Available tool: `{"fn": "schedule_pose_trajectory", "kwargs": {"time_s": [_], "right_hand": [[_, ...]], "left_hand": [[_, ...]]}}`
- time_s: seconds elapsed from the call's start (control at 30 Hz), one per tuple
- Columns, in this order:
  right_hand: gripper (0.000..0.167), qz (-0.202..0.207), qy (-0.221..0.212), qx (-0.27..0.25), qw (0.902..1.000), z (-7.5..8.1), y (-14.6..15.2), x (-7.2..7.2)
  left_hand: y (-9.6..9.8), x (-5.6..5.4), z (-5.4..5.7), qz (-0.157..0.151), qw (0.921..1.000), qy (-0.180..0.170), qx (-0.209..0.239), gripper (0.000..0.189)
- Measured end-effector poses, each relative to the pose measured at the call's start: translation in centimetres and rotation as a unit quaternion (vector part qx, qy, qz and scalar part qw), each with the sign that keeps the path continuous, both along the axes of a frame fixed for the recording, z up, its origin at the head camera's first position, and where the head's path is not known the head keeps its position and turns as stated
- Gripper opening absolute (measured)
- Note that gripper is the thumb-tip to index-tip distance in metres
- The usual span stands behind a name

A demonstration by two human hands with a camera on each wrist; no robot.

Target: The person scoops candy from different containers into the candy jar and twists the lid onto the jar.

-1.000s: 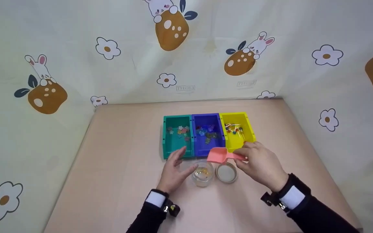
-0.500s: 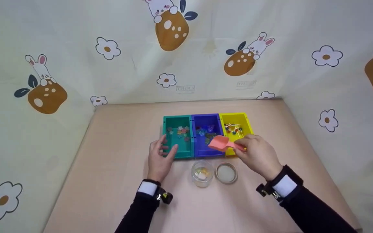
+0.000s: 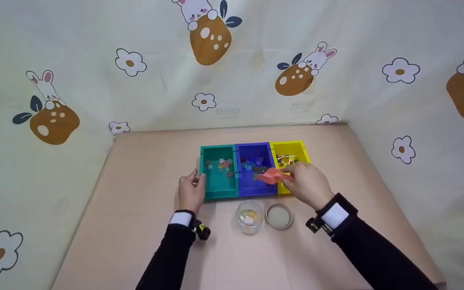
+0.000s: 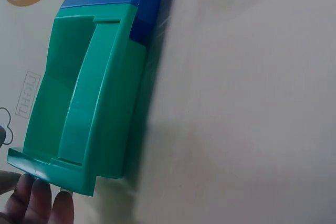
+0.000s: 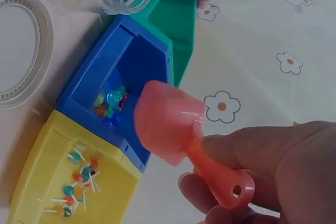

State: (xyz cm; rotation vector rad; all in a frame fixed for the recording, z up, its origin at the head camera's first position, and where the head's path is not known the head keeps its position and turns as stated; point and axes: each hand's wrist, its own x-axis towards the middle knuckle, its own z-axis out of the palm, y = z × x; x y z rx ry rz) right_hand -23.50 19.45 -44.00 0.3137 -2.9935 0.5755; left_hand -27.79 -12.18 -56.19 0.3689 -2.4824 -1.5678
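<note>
Your right hand [image 3: 309,183] pinches the pink scoop [image 3: 271,176] by its handle, so the wide part sticks out over the blue bin [image 3: 254,188], near its shiny beads [image 5: 111,100]. Your left hand [image 3: 191,194] touches the outside of the green bin [image 3: 218,187], left of the blue bin, maybe to keep it still; I can't tell if it grips. To the blue bin's right is the yellow bin [image 5: 115,192]. A jar [image 3: 249,219] and lid [image 3: 279,216] sit in front of the blue bin. Mind its walls; there's room above them.
</note>
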Motion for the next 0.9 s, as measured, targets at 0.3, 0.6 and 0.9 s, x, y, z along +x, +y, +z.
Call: {"fn": "schedule_pose_trajectory", "kwargs": {"time_s": [0.3, 0.6, 0.9], "right_hand": [[0.015, 0.014, -0.044, 0.015, 0.9988, -0.3, -2.9, -2.9], [0.044, -0.019, -0.057, 0.06, 0.9964, -1.1, -4.3, -4.8], [0.014, -0.026, -0.019, 0.009, 0.9994, -3.8, -4.0, -4.6]], "left_hand": [[-0.4, -0.2, -0.1, -0.004, 0.9999, -0.011, 0.0, 0.04], [-0.1, -0.4, 0.3, -0.014, 0.9995, -0.022, 0.017, 0.037], [-0.6, -0.7, 0.0, -0.02, 0.9998, -0.003, -0.003, 0.031]]}}
